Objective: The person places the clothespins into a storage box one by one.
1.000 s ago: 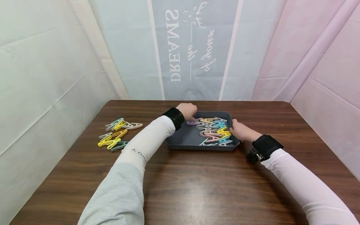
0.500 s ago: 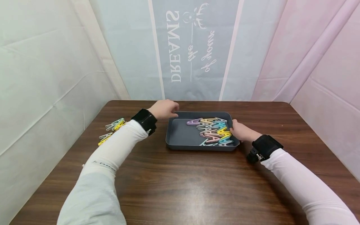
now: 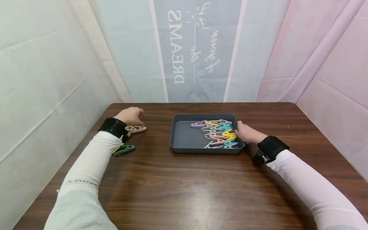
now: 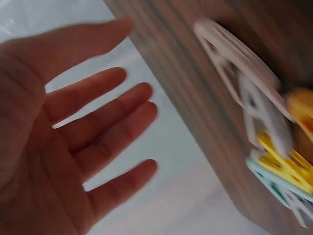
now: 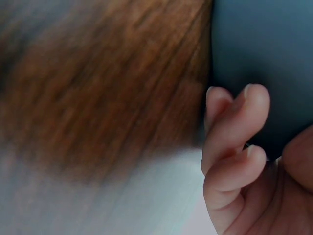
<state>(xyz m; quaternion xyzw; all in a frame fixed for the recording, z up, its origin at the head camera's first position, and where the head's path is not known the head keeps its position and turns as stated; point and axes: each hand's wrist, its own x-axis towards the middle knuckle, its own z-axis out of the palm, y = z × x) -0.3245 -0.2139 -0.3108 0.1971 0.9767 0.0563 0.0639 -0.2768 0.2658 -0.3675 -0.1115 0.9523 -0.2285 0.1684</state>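
My left hand (image 3: 131, 115) is above the table's left side, over a loose group of clothespins. The left wrist view shows its fingers spread, holding nothing. Near it lie a pale pink clothespin (image 4: 239, 61), a grey-white one (image 4: 266, 112) and a yellow one (image 4: 286, 164); the wrist covers part of the group in the head view. A teal clothespin (image 3: 124, 149) lies closer to the front. My right hand (image 3: 248, 132) grips the right end of a dark grey tray (image 3: 182, 135), fingers (image 5: 239, 122) against its outer wall. Clothespins (image 3: 219, 134) of several colours fill the tray's right half in overlapping rows.
The brown wooden table (image 3: 184, 188) extends around the tray. Behind it hangs a pale blue-grey cloth (image 3: 195, 92) with mirrored lettering, and light cloth walls (image 3: 51, 95) stand at both sides.
My left hand has let go of a purple clothespin at the left of the tray's rows and moved left to the loose clothespins. My right hand has stayed on the tray.
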